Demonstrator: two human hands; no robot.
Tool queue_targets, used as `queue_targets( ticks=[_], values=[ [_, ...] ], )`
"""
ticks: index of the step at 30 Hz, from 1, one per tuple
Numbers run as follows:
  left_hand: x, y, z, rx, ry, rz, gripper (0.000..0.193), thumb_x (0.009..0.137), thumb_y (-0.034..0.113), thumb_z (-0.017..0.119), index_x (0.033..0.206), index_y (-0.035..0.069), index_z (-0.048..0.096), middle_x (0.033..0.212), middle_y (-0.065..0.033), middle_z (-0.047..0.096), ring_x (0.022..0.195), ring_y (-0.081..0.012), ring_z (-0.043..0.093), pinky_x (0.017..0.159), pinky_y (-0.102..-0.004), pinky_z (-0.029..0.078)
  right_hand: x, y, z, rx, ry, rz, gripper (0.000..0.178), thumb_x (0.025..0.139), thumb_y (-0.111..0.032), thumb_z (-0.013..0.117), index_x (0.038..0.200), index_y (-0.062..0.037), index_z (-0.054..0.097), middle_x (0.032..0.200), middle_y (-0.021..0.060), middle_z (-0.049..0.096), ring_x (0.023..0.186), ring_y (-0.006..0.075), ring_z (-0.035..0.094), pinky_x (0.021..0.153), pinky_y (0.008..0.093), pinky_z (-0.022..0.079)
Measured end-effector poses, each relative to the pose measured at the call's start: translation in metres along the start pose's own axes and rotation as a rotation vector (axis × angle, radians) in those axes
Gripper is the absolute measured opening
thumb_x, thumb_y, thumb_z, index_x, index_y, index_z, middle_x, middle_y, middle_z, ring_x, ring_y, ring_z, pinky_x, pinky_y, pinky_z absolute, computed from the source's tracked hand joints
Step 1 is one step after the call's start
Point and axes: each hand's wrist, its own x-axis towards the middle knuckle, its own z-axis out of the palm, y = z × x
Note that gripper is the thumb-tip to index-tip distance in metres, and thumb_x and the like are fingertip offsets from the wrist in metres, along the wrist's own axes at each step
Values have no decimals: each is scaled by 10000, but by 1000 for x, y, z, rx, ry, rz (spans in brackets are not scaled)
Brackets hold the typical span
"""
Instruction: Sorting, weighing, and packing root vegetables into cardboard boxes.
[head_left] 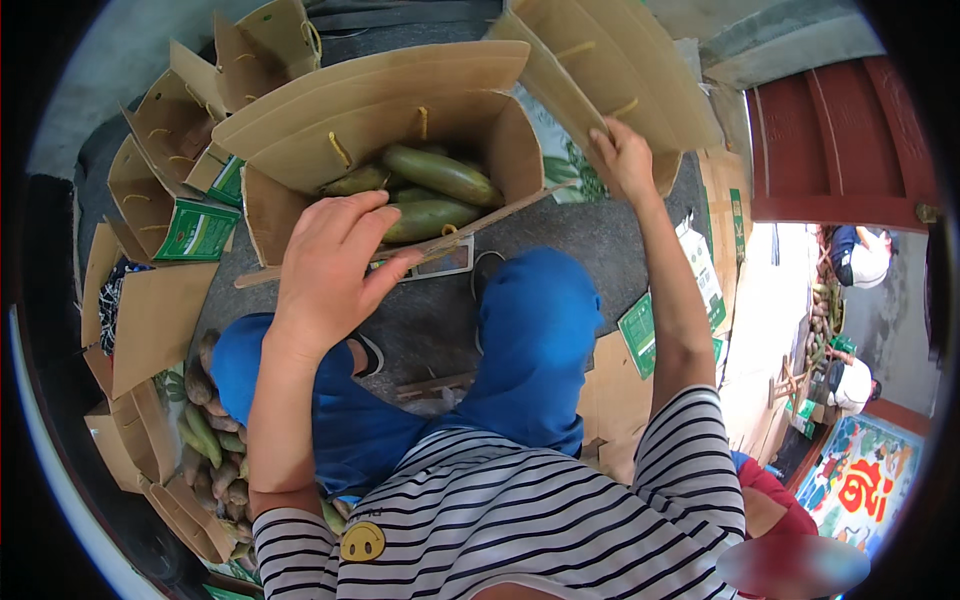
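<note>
In front of me stands an open brown cardboard box with yellow rope handles. Several long, thick green vegetables, like large cucumbers, lie inside it. My left hand hovers over the box's near left edge, fingers stretched and thumb apart, holding nothing; whether it touches the flap I cannot tell. Out to the right, my right hand grips the edge of a second open carton, thumb on one side of its wall. A scale display peeks out beneath the first box's near flap.
More open cartons with green printing crowd the left side. Loose green and brown vegetables are piled beside my left leg. Flattened cardboard lies to the right. Other people sit beyond the doorway, near a red door.
</note>
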Motion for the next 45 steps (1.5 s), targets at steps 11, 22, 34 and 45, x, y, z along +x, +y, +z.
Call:
queue_targets(
  ticks=[11,22,34,45],
  values=[
    [-2,-6,-3,-38,-69,-11,460,651,320,758,979,45,591,1039,-103,586,953,-288,559,862,-397,427,176,-93,26,-274,-343,-107,262,834,-334,584,1019,-168,666,947,112,664,936,293,608,781,417,481],
    [-1,-2,-4,-40,-228,-21,465,666,305,743,1020,58,570,1076,-101,566,1001,-279,544,884,-394,414,253,-138,71,-234,-399,-194,231,777,-300,636,886,-106,701,821,159,670,777,309,652,733,411,497],
    [-5,-1,0,-31,-266,-8,440,716,317,700,1035,48,562,1058,-111,552,987,-272,531,909,-382,393,281,-200,136,-299,-313,-41,250,774,-211,596,931,-39,688,911,199,662,825,296,664,743,398,525],
    [-5,0,-4,-71,-287,-23,469,695,304,719,1053,50,553,1051,-110,551,972,-275,537,901,-391,399,269,-177,125,95,-380,-242,249,760,-110,538,969,-56,663,936,180,662,879,297,638,782,368,494]
  ],
)
